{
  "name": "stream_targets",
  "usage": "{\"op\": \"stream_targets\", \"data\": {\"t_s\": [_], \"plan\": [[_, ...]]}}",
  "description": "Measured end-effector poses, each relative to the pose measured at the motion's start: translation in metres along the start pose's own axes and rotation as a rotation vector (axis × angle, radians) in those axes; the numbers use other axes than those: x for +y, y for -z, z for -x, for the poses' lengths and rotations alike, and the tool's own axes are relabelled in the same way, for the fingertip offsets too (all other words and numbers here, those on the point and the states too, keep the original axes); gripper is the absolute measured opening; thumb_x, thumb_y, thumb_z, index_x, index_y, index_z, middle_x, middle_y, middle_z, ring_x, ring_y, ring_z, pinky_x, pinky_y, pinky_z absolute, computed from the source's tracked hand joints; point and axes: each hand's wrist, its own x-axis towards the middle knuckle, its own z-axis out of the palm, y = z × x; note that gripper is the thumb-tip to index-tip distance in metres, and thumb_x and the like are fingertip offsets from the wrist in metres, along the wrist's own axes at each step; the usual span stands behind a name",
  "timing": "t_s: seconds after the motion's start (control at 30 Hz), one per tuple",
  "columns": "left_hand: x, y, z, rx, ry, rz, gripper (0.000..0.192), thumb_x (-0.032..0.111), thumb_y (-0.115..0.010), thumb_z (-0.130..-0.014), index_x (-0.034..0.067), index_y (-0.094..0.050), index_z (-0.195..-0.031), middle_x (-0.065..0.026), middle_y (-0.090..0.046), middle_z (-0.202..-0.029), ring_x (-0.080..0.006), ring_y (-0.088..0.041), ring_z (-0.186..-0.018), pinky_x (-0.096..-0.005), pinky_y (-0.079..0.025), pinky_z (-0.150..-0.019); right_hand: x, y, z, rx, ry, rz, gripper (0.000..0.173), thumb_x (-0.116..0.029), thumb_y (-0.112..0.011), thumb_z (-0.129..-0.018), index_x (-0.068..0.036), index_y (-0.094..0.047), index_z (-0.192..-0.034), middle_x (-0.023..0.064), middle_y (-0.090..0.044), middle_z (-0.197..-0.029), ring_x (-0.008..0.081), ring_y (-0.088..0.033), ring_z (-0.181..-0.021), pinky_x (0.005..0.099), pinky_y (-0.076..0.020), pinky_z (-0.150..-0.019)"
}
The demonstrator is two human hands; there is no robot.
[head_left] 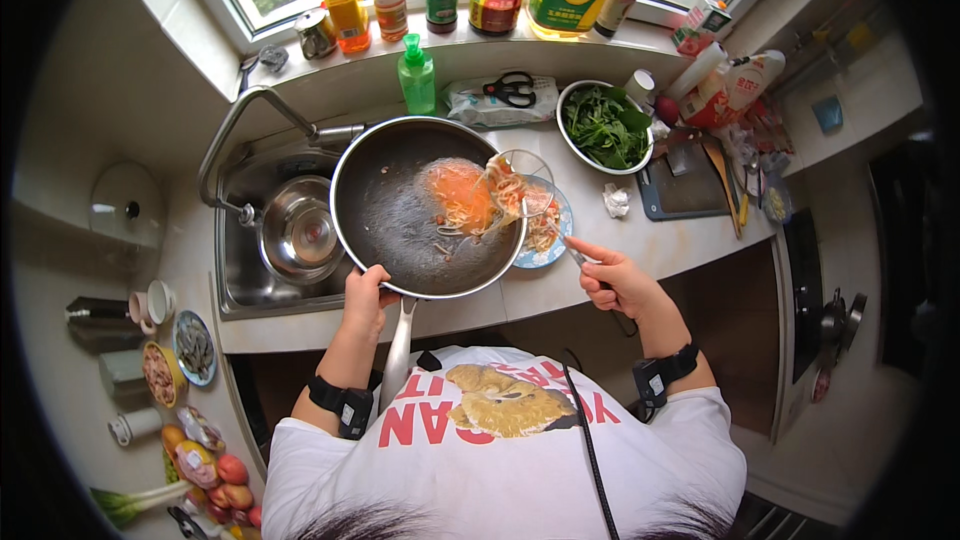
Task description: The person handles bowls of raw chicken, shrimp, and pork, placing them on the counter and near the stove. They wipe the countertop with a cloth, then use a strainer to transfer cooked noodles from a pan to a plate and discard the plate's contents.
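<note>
A large frying pan [375,240] is held over the edge of the sink and counter, its long metal handle [399,352] pointing toward my body. My left hand [367,294] grips its rim just left of that handle. Reddish-orange liquid with pale strips [459,195] sits on the pan's right side. My right hand [615,281] holds the metal handle of a round, see-through skimmer or ladle [541,165]. Its head bears mixed red and pale food [507,186] over the pan's right rim. Partly beneath lies a blue patterned plate [564,240] with similar food.
A sink [232,270] with a metal bowl [274,251] is at left under a faucet [217,142]. Behind stand a green pump bottle [417,79], scissors [511,90] on a packet, and a bowl of leafy greens [606,124]. A cutting board [686,184] lies at right.
</note>
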Motion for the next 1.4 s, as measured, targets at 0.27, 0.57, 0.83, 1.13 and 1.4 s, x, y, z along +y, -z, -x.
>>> {"op": "stream_targets", "data": {"t_s": [0.27,0.57,0.83,1.13,1.4], "plan": [[0.019,0.02,-0.019,-0.072,0.004,-0.041,0.02,0.003,-0.048,-0.069,0.0,-0.051,-0.088,-0.0075,-0.057,-0.076,-0.0187,-0.06,-0.061,-0.0335,-0.057,-0.053,-0.009,-0.012,0.036,0.2,0.241,-0.058,0.046,-0.006,-0.044,-0.091,-0.016,-0.039,-0.136,-0.001,-0.045,-0.065,0.0031,-0.031,-0.044,0.016,-0.0254,-0.039],[0.027,0.032,-0.022,-0.082,-0.027,-0.049,0.014,0.005,-0.05,-0.069,0.0,-0.053,-0.082,-0.0065,-0.057,-0.074,-0.0182,-0.06,-0.058,-0.0307,-0.056,-0.051,0.056,0.024,-0.058,0.643,0.175,0.638,0.048,-0.006,-0.043,-0.089,-0.019,-0.041,-0.134,0.0021,-0.048,-0.063,0.0135,-0.048,-0.051,0.0277,-0.0417,-0.049],[0.029,0.031,-0.022,-0.069,0.007,-0.06,0.013,0.004,-0.05,-0.069,0.0,-0.053,-0.08,-0.0073,-0.057,-0.073,-0.0178,-0.06,-0.056,-0.0304,-0.056,-0.049,0.081,0.021,-0.06,0.955,0.183,1.555,0.048,-0.008,-0.044,-0.087,-0.031,-0.048,-0.128,0.0128,-0.054,-0.081,0.0312,-0.058,-0.073,0.042,-0.0472,-0.067],[0.023,0.015,-0.016,-0.082,-0.024,-0.109,0.021,0.004,-0.049,-0.069,-0.001,-0.051,-0.089,-0.0068,-0.057,-0.076,-0.0175,-0.06,-0.06,-0.0308,-0.056,-0.051,0.05,-0.003,-0.04,0.753,0.526,1.446,0.049,-0.005,-0.049,-0.084,-0.031,-0.051,-0.125,0.0089,-0.051,-0.075,0.0267,-0.056,-0.07,0.0368,-0.046,-0.064],[0.017,-0.004,-0.004,-0.06,-0.011,-0.092,0.029,0.005,-0.049,-0.068,-0.001,-0.052,-0.096,-0.008,-0.057,-0.083,-0.0192,-0.061,-0.067,-0.0333,-0.055,-0.054,0.029,-0.021,-0.079,0.496,0.926,1.904,0.056,0.001,-0.055,-0.069,-0.029,-0.058,-0.117,0.0038,-0.051,-0.076,0.0213,-0.055,-0.063,0.0337,-0.0465,-0.056]]}}
